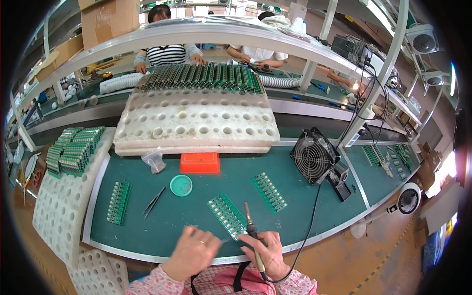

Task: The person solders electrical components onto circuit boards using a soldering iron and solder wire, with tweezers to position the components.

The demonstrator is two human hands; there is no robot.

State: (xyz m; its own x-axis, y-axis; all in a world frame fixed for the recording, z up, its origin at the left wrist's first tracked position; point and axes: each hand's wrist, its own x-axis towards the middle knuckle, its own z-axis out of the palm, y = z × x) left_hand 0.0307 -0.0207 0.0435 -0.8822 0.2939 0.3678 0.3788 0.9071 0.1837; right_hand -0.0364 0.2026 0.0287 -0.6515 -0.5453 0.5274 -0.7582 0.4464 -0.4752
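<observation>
My right hand [269,254] is closed round a soldering iron [251,229], its metal tip pointing away from me and its cord running off to the right. Just left of the iron lies a green circuit board panel [226,215] with rows of pale parts. My left hand [194,250] is beside the panel's near end, fingers curled in. A faint thin line shows off its fingertips, too blurred to name. A second panel [269,192] lies to the right and a third panel [118,203] at the left. Tweezers [154,202] rest near a small green round dish [181,186].
A red box [199,162] and a plastic bag [154,161] sit before a white foam block [196,118] bearing many boards. At right stand a black fan [314,157] and an iron holder [340,184]. More boards [73,150] lie on left foam. People work behind the shelf [206,34].
</observation>
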